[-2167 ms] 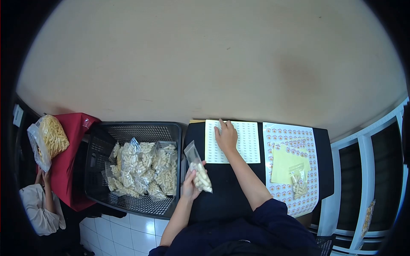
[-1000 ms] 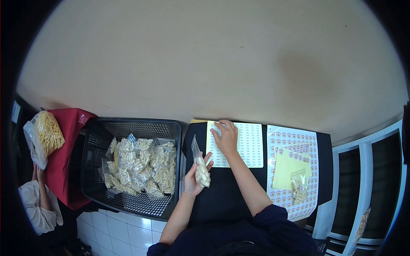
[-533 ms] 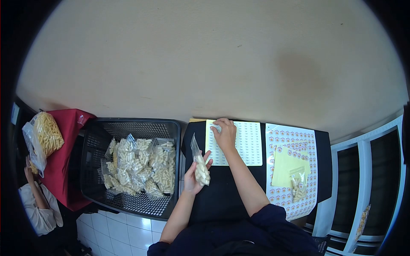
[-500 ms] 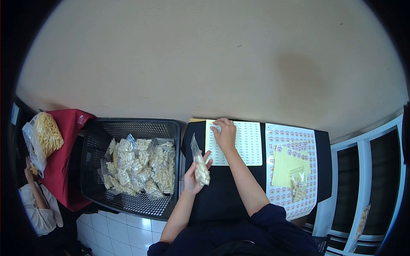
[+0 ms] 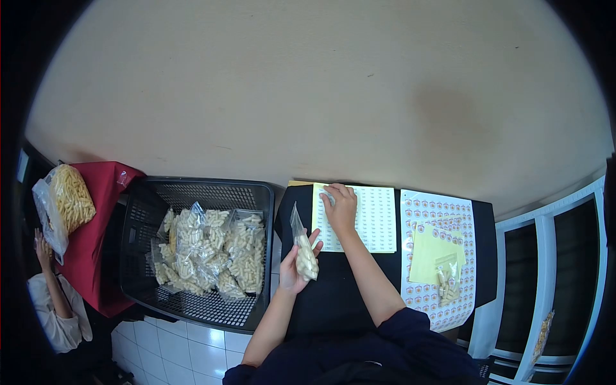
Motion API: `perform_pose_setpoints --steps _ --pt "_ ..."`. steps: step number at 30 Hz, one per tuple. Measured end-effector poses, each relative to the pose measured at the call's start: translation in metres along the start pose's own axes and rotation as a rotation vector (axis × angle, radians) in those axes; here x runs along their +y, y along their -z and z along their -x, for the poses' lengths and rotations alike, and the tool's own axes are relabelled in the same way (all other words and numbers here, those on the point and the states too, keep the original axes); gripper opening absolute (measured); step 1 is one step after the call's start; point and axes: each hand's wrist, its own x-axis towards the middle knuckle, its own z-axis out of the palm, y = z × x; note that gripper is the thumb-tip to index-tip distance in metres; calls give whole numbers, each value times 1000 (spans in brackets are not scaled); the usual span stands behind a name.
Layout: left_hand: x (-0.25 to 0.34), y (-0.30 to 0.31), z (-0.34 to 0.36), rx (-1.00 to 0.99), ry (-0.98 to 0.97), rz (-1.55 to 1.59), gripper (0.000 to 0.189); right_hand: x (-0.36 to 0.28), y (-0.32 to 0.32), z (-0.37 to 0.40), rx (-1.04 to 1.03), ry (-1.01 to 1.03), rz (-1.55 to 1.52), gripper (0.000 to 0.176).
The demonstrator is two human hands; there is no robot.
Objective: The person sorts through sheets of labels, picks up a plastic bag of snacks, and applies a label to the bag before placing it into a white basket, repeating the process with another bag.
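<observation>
"Where is the bag [image 5: 307,261]?"
"Held in the loosely curled left hand [image 5: 292,274], between crate [image 5: 269,256] and sheet [image 5: 374,221]."
"The right hand [image 5: 342,210]?"
"Half-curled over the sheet; whether anything is gripped cannot be told."

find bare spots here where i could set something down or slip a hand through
Best is the black cloth between both forearms, below the white sheet of small grey labels. A narrow strip also borders the logo-printed white sheet on its right. That sheet's middle, under yellow paper, and the black plastic basket of bags are crowded.
</observation>
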Motion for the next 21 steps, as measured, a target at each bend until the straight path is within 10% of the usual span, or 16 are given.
perform_pose_setpoints --steps 16,19,21 --pt "-10 -6 -1 215 -32 -436 51 -2 -2 -5 -11 -169 -145 5" --pt "-18 -4 -3 341 -99 -622 55 0 15 -5 95 -226 -312 17" --pt "-21 -2 -3 420 -204 -813 56 -14 51 -1 -119 -618 -865 47"
